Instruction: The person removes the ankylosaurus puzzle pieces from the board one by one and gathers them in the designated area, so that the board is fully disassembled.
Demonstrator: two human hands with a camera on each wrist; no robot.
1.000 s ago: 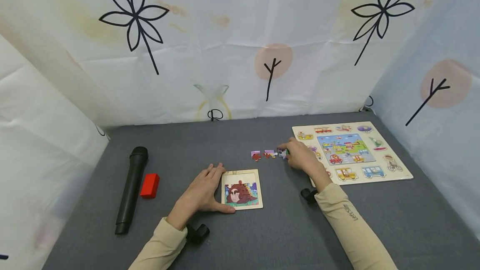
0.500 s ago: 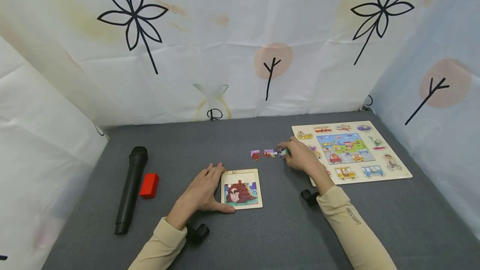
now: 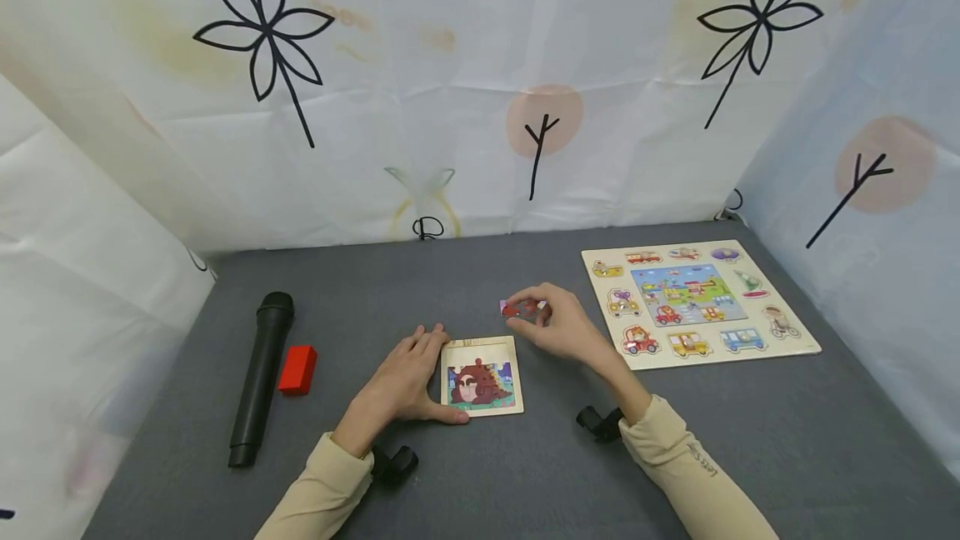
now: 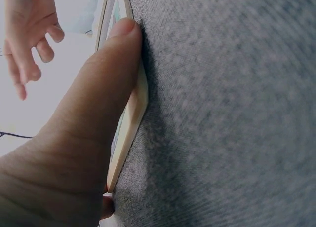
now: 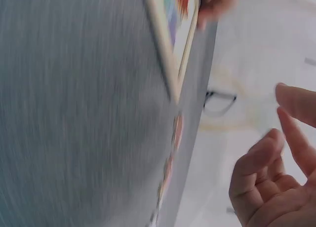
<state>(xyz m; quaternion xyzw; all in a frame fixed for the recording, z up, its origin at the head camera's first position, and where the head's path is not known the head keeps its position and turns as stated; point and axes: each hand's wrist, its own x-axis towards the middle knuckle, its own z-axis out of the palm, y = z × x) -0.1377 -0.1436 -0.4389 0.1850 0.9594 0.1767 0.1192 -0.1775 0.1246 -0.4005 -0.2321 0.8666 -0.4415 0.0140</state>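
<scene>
Small wooden puzzle tray (image 3: 495, 412), flat on the grey table (image 3: 495, 482). Braced by the left hand (image 3: 408, 382): fingers fairly straight along the left side towards the far corner, thumb laid along the near edge. Above the row of loose pieces (image 3: 511, 311), right hand (image 3: 562, 327): thumb and index finger bowed and apart, with no piece visibly pinched. Row just beyond the tray's far right corner; three pieces discernible, though blurred, in the right wrist view. Tray probably light, stiff and apt to slide if nudged; best steadied by the rim. Pieces presumably thin, rigid and light, with knobs liable to chip; best pinched across opposite edges. Tray roughly square, without marked long axis; bare strip (image 3: 480, 351) on the far side, pictured creature (image 3: 480, 386) upright, with face leftward and spines rightward. Long axis of the row: left to right, roughly parallel to the tray's far edge.
</scene>
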